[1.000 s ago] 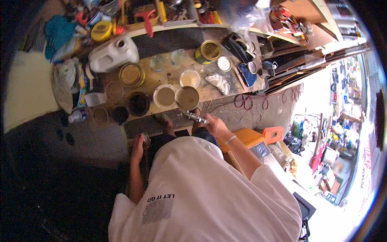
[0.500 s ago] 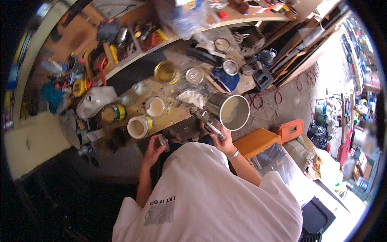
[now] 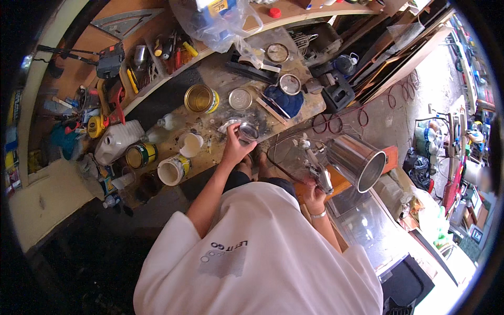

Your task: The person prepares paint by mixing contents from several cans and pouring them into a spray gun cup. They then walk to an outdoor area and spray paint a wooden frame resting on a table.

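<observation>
Head view: right of the counter (image 3: 313,106), our open cup (image 3: 350,157) tilts with the gun (image 3: 318,170); tipping it more could spill any contents. Our right hand (image 3: 315,199), low, has its grip round the gun; our left hand (image 3: 235,143), reaching forward, pinches what seems a lid (image 3: 248,133).

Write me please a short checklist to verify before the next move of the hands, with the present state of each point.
1. Right hand holds the spray gun: ok.
2. Left hand empty: not ok, it holds a round piece.
3. Metal cup covered: not ok, its mouth looks open.
4. Metal cup upright: cannot tell, the wide lens skews it.
5. Liquid level inside the cup: cannot tell.
</observation>
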### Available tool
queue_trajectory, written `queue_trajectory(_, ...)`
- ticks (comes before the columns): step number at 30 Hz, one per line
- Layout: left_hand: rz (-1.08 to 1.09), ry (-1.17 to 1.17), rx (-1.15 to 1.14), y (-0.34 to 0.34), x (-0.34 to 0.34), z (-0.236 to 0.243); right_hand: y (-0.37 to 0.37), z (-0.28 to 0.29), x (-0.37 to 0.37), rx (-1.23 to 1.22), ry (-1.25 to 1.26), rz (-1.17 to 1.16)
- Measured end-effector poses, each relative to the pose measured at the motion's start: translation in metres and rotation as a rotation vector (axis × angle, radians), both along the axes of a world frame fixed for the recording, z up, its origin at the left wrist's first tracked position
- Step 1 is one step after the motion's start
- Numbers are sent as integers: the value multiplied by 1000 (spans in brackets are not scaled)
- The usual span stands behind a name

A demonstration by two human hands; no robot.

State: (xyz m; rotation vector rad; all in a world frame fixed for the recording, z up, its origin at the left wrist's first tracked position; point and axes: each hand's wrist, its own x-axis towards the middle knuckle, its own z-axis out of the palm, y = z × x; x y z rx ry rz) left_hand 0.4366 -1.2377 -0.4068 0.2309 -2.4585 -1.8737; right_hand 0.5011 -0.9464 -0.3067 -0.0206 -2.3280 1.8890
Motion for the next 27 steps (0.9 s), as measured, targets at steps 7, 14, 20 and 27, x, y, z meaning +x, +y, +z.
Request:
queue_trajectory(7, 14, 3, -242, -13, -31, -33, -26, 19, 25, -87, -50, -97)
queue_trajectory(14, -118, 92, -380, -16, -28, -44, -37, 22, 31, 72, -65, -148)
queue_trajectory(20, -119, 142, -461, -7, -38, -48, -47, 20, 33, -12, -71, -181)
queue_trajectory(27, 193, 11, -283, 9, 8, -21, -40, -1, 40, 131, -83, -124)
